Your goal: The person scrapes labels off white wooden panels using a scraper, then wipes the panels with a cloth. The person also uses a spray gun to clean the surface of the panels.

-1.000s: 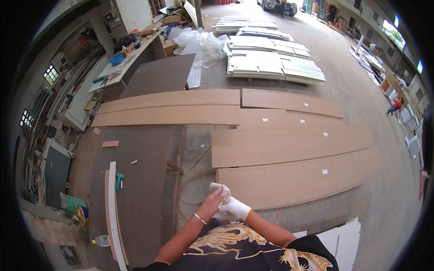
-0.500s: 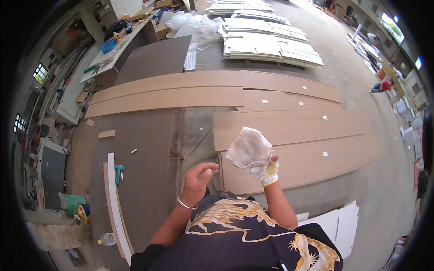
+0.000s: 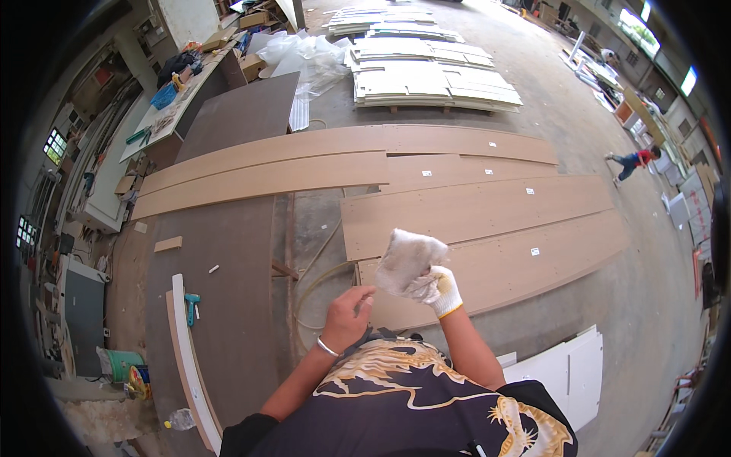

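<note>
My right hand (image 3: 444,291), in a white knit glove that leaves the thumb tip bare in the earlier frame, grips a crumpled whitish rag (image 3: 410,263) with brownish stains. The rag is held up in front of the tan boards. Just left of it is my bare left hand (image 3: 348,314), a pale bracelet at its wrist. Its fingers are curled in and nothing shows between them; the fingertips come close to the rag's lower left edge. Beyond the hands lie two wide tan panels (image 3: 457,209) side by side, with small white labels.
Long tan strips (image 3: 266,169) reach across the dark tabletop (image 3: 236,327). On that top lie a teal-handled tool (image 3: 190,308), a white strip (image 3: 186,343) and a small wood block (image 3: 168,244). White panels (image 3: 434,80) are stacked behind. A person in red (image 3: 638,161) is at far right.
The rag has tilted and dropped slightly as my right hand turned and moved a little left. My left hand has shifted right toward it, fingers curling more. The person in red now strides.
</note>
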The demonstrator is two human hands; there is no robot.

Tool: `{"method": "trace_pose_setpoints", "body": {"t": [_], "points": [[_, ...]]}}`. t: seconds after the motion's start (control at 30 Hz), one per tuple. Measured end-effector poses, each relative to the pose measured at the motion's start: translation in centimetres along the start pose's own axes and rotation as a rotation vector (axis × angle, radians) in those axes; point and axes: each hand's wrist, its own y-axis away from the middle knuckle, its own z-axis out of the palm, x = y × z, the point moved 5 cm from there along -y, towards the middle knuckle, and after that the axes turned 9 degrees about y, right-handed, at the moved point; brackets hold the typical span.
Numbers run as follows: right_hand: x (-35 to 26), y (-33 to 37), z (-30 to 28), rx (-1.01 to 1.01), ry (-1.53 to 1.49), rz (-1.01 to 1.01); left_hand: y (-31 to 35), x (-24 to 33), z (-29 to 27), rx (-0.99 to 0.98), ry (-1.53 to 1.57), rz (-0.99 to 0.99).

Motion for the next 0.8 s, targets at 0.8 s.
{"method": "trace_pose_setpoints", "body": {"t": [0.8], "points": [[9.3, -4.3, -10.9, 0.367, 0.514, 0.327, 15.6, -26.6, -13.2, 0.66, -0.217, -0.627]]}}
